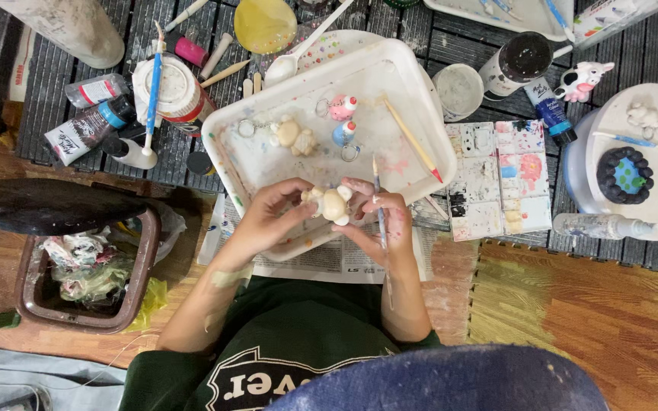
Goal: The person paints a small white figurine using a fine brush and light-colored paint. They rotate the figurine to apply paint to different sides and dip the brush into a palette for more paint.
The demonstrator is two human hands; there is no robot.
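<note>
While both hands meet over the white tray's near edge, left hand fingers pinch a cream bear figurine, lying crosswise; right hand steadies it, gripping an upright paintbrush. Three more figurines lie inside.

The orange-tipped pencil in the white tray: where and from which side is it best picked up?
Grip the orange-tipped pencil mid-shaft, pinching across it from above. It lies flat and diagonal in the white tray, clear of the figurines; the tray wall probably blocks a sideways approach.
</note>
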